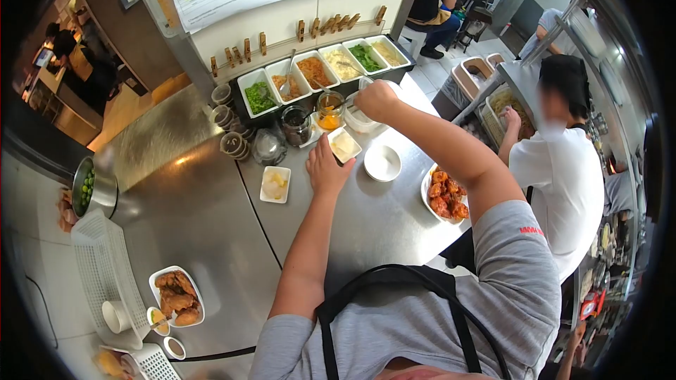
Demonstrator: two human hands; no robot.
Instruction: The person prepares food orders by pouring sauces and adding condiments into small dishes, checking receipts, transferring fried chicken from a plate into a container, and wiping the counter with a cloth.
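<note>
My left hand grips a small square white dish with pale food in it, held just above the steel counter. My right hand is closed over a clear tub at the back; what its fingers hold is hidden. Beside the tub stand a jar of orange-yellow food and a jar of dark contents. A second square dish with pale pieces lies left of my left hand. A round white bowl is below my right forearm.
A row of topping trays lines the back. Saucy red-brown chicken sits at right, fried chicken at lower left near a white basket. A co-worker in white stands close on the right.
</note>
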